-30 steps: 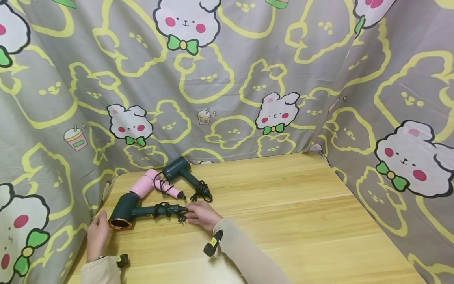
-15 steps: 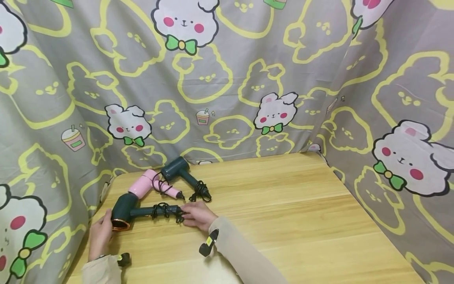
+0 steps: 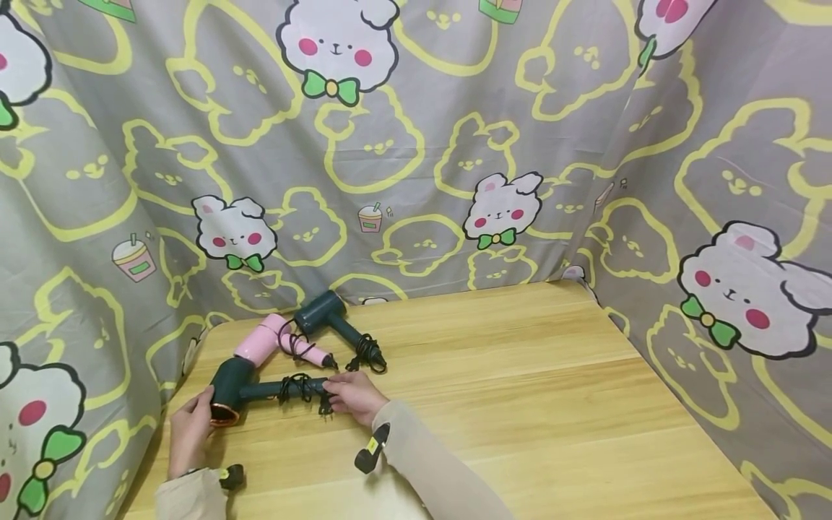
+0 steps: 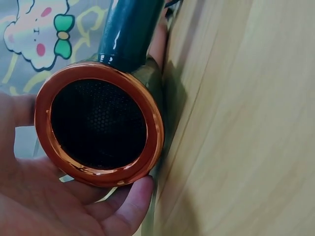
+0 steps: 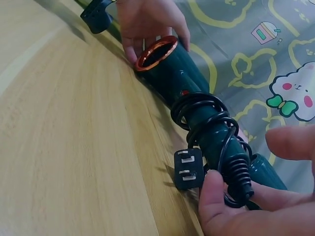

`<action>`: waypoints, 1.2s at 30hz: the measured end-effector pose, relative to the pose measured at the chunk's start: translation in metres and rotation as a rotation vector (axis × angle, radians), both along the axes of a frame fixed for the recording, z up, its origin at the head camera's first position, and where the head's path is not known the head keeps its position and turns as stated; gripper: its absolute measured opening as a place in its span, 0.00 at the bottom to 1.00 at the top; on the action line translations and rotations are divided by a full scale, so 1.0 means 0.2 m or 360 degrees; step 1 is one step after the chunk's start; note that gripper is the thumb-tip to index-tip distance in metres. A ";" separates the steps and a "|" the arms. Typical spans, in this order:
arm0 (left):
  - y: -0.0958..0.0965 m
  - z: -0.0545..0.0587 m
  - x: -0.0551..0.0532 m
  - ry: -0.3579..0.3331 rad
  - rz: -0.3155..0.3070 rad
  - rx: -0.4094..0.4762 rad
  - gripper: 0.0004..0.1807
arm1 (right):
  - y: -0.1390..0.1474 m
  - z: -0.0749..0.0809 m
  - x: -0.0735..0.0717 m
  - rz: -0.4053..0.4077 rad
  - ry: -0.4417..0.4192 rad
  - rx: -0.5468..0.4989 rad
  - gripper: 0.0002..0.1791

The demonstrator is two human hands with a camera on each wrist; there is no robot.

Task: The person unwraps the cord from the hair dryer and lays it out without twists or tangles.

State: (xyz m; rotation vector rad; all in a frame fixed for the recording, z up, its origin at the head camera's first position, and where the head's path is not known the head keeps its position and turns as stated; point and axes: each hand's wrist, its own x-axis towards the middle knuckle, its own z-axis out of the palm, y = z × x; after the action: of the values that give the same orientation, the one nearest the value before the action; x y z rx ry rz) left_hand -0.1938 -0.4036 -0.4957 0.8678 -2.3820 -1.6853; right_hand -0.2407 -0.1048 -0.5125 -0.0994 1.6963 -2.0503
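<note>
A dark green hair dryer (image 3: 232, 379) with a copper rim (image 4: 152, 123) lies across the front of a small group, its black cord (image 5: 206, 115) wound round the handle. My left hand (image 3: 191, 437) holds the barrel at the rim end, fingers round its edge. At the other end my right hand (image 3: 359, 397) holds the handle tip, beside the two-pin plug (image 5: 188, 169). Just behind, a pink hair dryer (image 3: 260, 339) lies against the front one's barrel, or very near it. A second dark green hair dryer (image 3: 320, 312) lies farthest back.
The wooden table (image 3: 520, 390) extends to the right of the dryers. Patterned grey curtains (image 3: 416, 159) hang round its back and sides. Black wrist devices (image 3: 372, 449) sit at both cuffs.
My left hand has moved right onto the front dryer's barrel. The right hand has shifted slightly left at the handle tip. The front dryer has turned a little; the other two stay in place.
</note>
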 end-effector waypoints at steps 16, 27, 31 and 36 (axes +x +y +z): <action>0.09 0.05 -0.02 0.0061 0.0062 -0.0124 0.45 | 0.00 0.04 -0.03 -0.0256 0.0083 -0.0056 0.19; 0.16 0.11 -0.02 0.0064 0.0063 -0.0119 0.47 | 0.07 0.11 -0.06 -0.0259 0.0069 -0.0207 0.19; 0.22 0.13 -0.03 0.0108 0.0039 -0.0078 0.45 | 0.14 0.12 -0.09 -0.0225 0.0047 -0.0260 0.20; 0.29 0.16 -0.05 0.0149 0.0001 -0.0003 0.43 | 0.23 0.12 -0.11 -0.0205 0.0028 -0.0268 0.19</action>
State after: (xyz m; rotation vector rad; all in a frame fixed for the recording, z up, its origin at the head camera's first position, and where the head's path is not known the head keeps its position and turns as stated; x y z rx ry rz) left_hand -0.2042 -0.3449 -0.4645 0.7711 -2.3216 -1.6839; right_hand -0.2619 -0.0578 -0.4884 -0.0640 1.5747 -2.2918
